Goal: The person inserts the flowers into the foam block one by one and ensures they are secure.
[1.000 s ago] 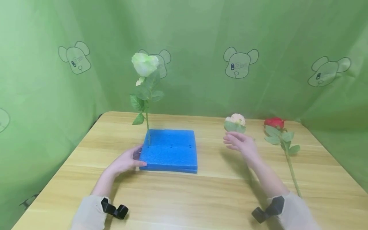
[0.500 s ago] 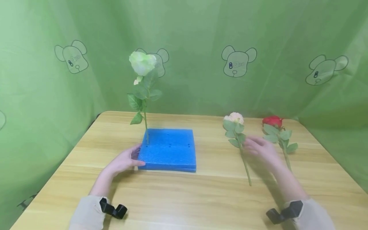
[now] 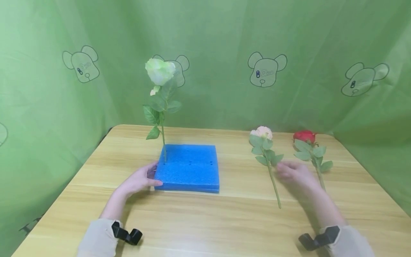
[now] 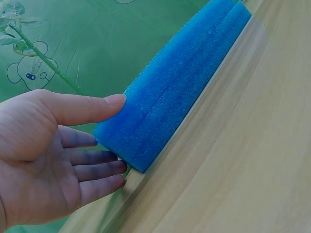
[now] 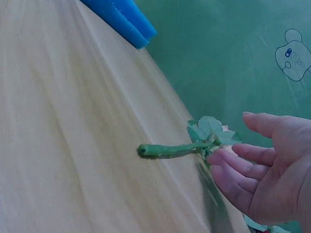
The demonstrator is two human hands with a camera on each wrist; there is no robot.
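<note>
A blue foam block (image 3: 189, 169) in stacked layers lies on the table with several small holes in its top. A white-green artificial rose (image 3: 160, 73) stands upright in its left side. My left hand (image 3: 139, 181) rests against the block's left side; in the left wrist view its thumb (image 4: 87, 108) touches the near corner and the other fingers are fairly straight. A pale pink rose (image 3: 262, 132) lies on the table, stem toward me. Beside its leaves is my right hand (image 3: 297, 175), slightly blurred; in the right wrist view its fingers (image 5: 238, 182) are loosely bent, holding nothing.
A red rose (image 3: 305, 136) lies to the right of my right hand, part of its stem hidden by the forearm. The wooden table (image 3: 205, 225) ends at a green curtain (image 3: 218, 89) with printed bear faces. Black mounts (image 3: 126, 233) sit on both sleeves.
My right hand has moved right and toward me, off the pink rose, whose whole stem now shows. The left hand has stayed at the foam block.
</note>
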